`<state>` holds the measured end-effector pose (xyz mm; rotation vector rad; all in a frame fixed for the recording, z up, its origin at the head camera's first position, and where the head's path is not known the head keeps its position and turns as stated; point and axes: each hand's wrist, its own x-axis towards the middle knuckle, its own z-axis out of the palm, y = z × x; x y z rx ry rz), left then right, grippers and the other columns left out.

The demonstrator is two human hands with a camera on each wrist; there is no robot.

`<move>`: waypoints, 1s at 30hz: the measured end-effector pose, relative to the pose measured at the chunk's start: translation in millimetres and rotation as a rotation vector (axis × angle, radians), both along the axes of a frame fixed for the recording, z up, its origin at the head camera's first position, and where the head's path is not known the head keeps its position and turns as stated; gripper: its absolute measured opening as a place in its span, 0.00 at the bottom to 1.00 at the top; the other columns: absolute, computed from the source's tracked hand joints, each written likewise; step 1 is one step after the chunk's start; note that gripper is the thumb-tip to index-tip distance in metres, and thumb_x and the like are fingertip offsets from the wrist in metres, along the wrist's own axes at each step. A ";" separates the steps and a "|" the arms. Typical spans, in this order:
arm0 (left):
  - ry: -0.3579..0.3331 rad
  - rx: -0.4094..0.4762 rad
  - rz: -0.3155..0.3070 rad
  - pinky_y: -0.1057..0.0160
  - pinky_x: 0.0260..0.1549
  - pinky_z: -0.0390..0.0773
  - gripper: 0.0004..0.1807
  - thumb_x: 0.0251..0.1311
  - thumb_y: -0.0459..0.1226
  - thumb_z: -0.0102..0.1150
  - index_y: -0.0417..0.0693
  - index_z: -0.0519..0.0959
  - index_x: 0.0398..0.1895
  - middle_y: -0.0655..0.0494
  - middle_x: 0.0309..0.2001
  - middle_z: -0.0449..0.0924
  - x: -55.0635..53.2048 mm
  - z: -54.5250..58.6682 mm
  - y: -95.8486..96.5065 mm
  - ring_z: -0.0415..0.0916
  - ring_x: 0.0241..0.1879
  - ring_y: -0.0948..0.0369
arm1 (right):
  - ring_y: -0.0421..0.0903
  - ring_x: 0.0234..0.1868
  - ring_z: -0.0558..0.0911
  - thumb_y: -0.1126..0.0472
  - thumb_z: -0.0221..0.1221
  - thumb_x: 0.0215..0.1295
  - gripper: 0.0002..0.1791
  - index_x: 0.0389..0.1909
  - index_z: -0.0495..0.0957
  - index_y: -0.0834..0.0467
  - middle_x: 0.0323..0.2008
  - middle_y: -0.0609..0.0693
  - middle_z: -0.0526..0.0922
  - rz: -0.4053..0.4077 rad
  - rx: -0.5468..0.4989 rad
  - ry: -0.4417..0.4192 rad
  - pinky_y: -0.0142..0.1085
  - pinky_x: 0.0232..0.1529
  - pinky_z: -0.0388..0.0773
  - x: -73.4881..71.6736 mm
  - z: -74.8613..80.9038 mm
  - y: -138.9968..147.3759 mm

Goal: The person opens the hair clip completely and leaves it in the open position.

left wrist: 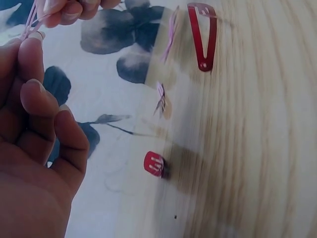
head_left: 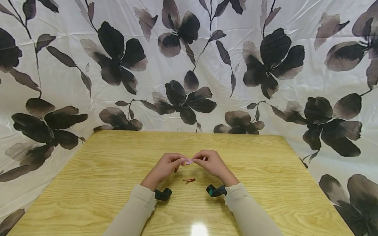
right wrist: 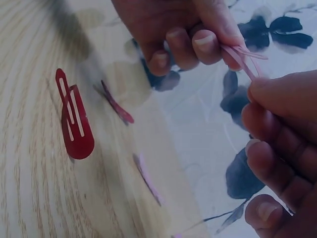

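Between the two hands, over the table, is a pink snap hair clip (head_left: 189, 161), its two arms spread apart in the right wrist view. My left hand (head_left: 167, 166) pinches one end between thumb and index finger. The other end is in the fingertips of my right hand (head_left: 213, 164). Closer to me, a red snap hair clip (head_left: 189, 180) lies on the table, its slots visible in the right wrist view. A second red clip (right wrist: 118, 105) lies farther back, partly behind the left hand in the head view. Two pink clips (left wrist: 171, 34) also lie beyond the nearer red one.
The wooden table (head_left: 118, 203) reaches back to a white floral cloth (head_left: 189, 65) that hangs behind it and along both sides. Black straps with small devices (head_left: 163, 194) sit on both wrists, beside beige sleeves (head_left: 251, 209).
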<state>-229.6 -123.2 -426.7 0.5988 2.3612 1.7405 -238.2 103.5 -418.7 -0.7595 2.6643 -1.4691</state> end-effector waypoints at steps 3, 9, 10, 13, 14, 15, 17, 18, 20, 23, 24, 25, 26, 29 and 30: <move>0.001 -0.020 0.032 0.62 0.24 0.71 0.14 0.70 0.40 0.53 0.39 0.84 0.44 0.37 0.37 0.79 1.0 1.2 -0.3 0.63 0.19 0.62 | 0.44 0.24 0.72 0.52 0.62 0.65 0.05 0.37 0.86 0.46 0.35 0.42 0.84 -0.012 0.001 0.011 0.33 0.25 0.70 0.1 -0.7 -0.8; -0.013 -0.060 0.067 0.63 0.23 0.69 0.14 0.66 0.41 0.58 0.39 0.85 0.41 0.45 0.27 0.76 2.4 4.1 -2.6 0.66 0.20 0.47 | 0.49 0.28 0.74 0.55 0.63 0.64 0.04 0.36 0.86 0.46 0.33 0.42 0.83 -0.028 0.002 0.024 0.33 0.27 0.71 1.5 -2.5 -2.9; -0.016 -0.069 0.070 0.63 0.23 0.69 0.14 0.66 0.42 0.58 0.40 0.85 0.41 0.45 0.27 0.76 2.3 4.1 -3.1 0.66 0.20 0.48 | 0.49 0.29 0.74 0.55 0.63 0.64 0.03 0.35 0.86 0.46 0.33 0.42 0.83 -0.030 0.002 0.021 0.33 0.28 0.71 1.8 -2.8 -3.3; -0.011 -0.093 0.082 0.62 0.23 0.69 0.13 0.64 0.45 0.61 0.45 0.86 0.39 0.37 0.29 0.76 0.6 0.5 -4.8 0.65 0.19 0.59 | 0.51 0.31 0.75 0.56 0.64 0.64 0.03 0.34 0.85 0.46 0.32 0.42 0.82 -0.037 0.002 0.012 0.33 0.29 0.71 2.4 -4.1 -4.0; -0.010 -0.103 0.086 0.62 0.23 0.69 0.13 0.63 0.46 0.61 0.46 0.86 0.39 0.35 0.30 0.77 0.8 0.4 -4.9 0.65 0.19 0.59 | 0.50 0.31 0.75 0.56 0.64 0.63 0.02 0.34 0.85 0.46 0.31 0.42 0.82 -0.039 0.004 0.011 0.33 0.29 0.71 2.4 -4.7 -4.2; -0.007 -0.113 0.087 0.62 0.23 0.69 0.13 0.63 0.46 0.61 0.46 0.87 0.39 0.34 0.30 0.76 0.7 -0.2 -4.9 0.65 0.19 0.60 | 0.50 0.31 0.75 0.56 0.64 0.63 0.02 0.34 0.85 0.46 0.31 0.43 0.82 -0.042 0.005 0.008 0.33 0.29 0.71 2.4 -5.3 -4.2; -0.003 -0.136 0.092 0.62 0.23 0.69 0.13 0.62 0.45 0.62 0.46 0.87 0.38 0.33 0.29 0.77 0.5 -1.3 -5.1 0.65 0.19 0.60 | 0.48 0.31 0.76 0.57 0.64 0.63 0.02 0.33 0.85 0.46 0.31 0.42 0.82 -0.050 0.016 0.005 0.33 0.29 0.71 2.0 -7.0 -4.6; -0.001 -0.150 0.096 0.62 0.23 0.69 0.13 0.62 0.45 0.62 0.46 0.87 0.38 0.33 0.29 0.77 0.3 -1.9 -5.1 0.66 0.20 0.60 | 0.46 0.31 0.76 0.57 0.64 0.63 0.02 0.33 0.85 0.45 0.31 0.42 0.82 -0.054 0.022 0.002 0.33 0.30 0.72 1.4 -8.1 -4.7; 0.008 -0.183 0.105 0.63 0.24 0.70 0.13 0.61 0.46 0.63 0.46 0.87 0.37 0.36 0.28 0.78 -0.2 -3.3 -4.8 0.67 0.20 0.60 | 0.44 0.31 0.76 0.57 0.65 0.62 0.02 0.33 0.86 0.46 0.31 0.41 0.83 -0.059 0.032 -0.003 0.33 0.31 0.72 0.5 -10.2 -4.8; 0.024 -0.222 0.119 0.62 0.24 0.72 0.11 0.60 0.45 0.64 0.47 0.87 0.35 0.42 0.29 0.81 -0.2 -4.2 -4.2 0.69 0.22 0.60 | 0.40 0.31 0.76 0.57 0.64 0.62 0.02 0.34 0.86 0.47 0.32 0.41 0.84 -0.049 0.047 -0.008 0.33 0.32 0.73 -1.0 -13.5 -4.8; 0.034 -0.234 0.121 0.62 0.24 0.73 0.11 0.60 0.45 0.64 0.47 0.87 0.35 0.45 0.29 0.82 0.0 -4.5 -4.0 0.70 0.22 0.60 | 0.40 0.31 0.76 0.57 0.64 0.63 0.03 0.34 0.86 0.48 0.32 0.42 0.84 -0.043 0.051 -0.007 0.33 0.33 0.73 -1.3 -14.4 -4.9; 0.045 -0.246 0.124 0.62 0.25 0.73 0.10 0.60 0.44 0.65 0.48 0.87 0.34 0.48 0.30 0.83 0.3 -4.7 -3.8 0.71 0.23 0.60 | 0.39 0.31 0.76 0.57 0.64 0.63 0.03 0.34 0.86 0.49 0.32 0.42 0.84 -0.037 0.055 -0.008 0.33 0.33 0.73 -1.5 -15.2 -4.9; 0.055 -0.259 0.125 0.63 0.26 0.74 0.09 0.60 0.44 0.65 0.48 0.87 0.34 0.51 0.31 0.83 0.5 -5.0 -3.5 0.72 0.24 0.60 | 0.40 0.31 0.76 0.57 0.64 0.63 0.03 0.34 0.86 0.50 0.33 0.43 0.84 -0.033 0.059 -0.011 0.33 0.33 0.73 -1.4 -15.8 -5.0; 0.081 -0.293 0.125 0.63 0.30 0.75 0.07 0.61 0.42 0.64 0.50 0.86 0.32 0.57 0.32 0.83 1.1 -6.3 -2.5 0.73 0.28 0.61 | 0.40 0.32 0.76 0.58 0.64 0.63 0.03 0.34 0.86 0.50 0.33 0.43 0.85 -0.031 0.081 -0.011 0.33 0.34 0.73 -1.7 -17.7 -5.8; 0.087 -0.304 0.124 0.63 0.31 0.75 0.06 0.61 0.42 0.64 0.52 0.86 0.32 0.59 0.32 0.82 1.1 -6.9 -2.2 0.73 0.29 0.62 | 0.40 0.33 0.76 0.58 0.64 0.63 0.03 0.34 0.86 0.50 0.33 0.43 0.85 -0.031 0.087 -0.014 0.34 0.35 0.73 -1.6 -18.3 -6.0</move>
